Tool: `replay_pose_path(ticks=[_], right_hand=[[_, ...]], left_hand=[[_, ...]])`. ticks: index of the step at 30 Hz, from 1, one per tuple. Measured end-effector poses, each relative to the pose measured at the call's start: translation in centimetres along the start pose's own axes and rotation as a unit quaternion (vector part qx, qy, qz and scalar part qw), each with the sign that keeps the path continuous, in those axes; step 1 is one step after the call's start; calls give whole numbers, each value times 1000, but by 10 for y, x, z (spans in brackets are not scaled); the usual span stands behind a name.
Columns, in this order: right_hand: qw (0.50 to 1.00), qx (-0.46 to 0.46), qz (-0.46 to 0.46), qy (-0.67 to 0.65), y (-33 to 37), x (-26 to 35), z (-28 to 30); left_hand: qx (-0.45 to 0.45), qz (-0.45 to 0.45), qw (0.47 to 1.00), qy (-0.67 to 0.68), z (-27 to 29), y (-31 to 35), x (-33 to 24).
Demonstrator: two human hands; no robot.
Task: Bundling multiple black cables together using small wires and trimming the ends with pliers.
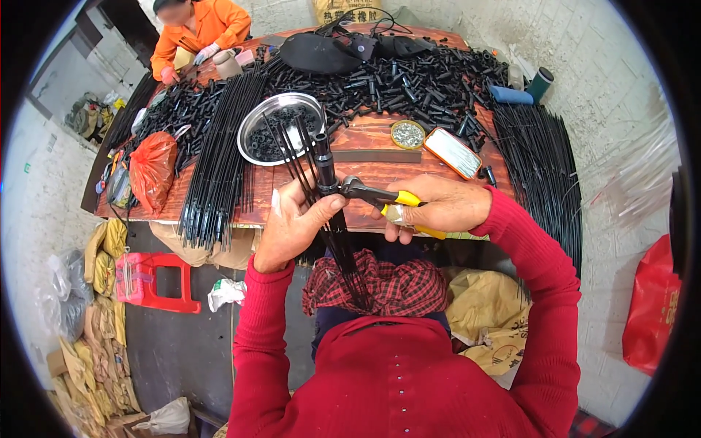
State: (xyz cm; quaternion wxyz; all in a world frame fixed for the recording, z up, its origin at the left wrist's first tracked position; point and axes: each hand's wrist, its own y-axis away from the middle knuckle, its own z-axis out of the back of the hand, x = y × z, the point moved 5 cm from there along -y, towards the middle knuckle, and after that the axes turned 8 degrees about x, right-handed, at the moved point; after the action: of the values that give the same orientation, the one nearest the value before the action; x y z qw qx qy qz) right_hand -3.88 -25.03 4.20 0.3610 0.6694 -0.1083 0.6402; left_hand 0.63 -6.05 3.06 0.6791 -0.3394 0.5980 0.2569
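Left hand curled around black tubular part and thin rods, near frame centre; right hand wrapped around yellow-handled pliers, jaws at part's side, bite unclear. Step: apparently plier work; next move likely calls for steady hold, firm squeeze. Part: glossy, stepped, near upright. Beyond, upper left: steel bowl.

**Lettering showing in three places**

At the top centre of the frame, a yellow sack is carrying bold dark Chinese characters, with Latin capitals sitting above them. Right of centre, in the lower half, a crumpled tan sack is showing dark print, folding out of legibility. At the far right, a red bag is bearing faint, unreadable marks.
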Motion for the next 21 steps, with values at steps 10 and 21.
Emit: replay_pose_path(ticks=[10,21], right_hand=[[848,-256,-37,462,3,8,3],[965,-160,-24,207,0,-4,5]], left_hand=[[-56,-37,990,-128,-1,-9,3],[-14,-9,1000,-6,-6,-10,7]])
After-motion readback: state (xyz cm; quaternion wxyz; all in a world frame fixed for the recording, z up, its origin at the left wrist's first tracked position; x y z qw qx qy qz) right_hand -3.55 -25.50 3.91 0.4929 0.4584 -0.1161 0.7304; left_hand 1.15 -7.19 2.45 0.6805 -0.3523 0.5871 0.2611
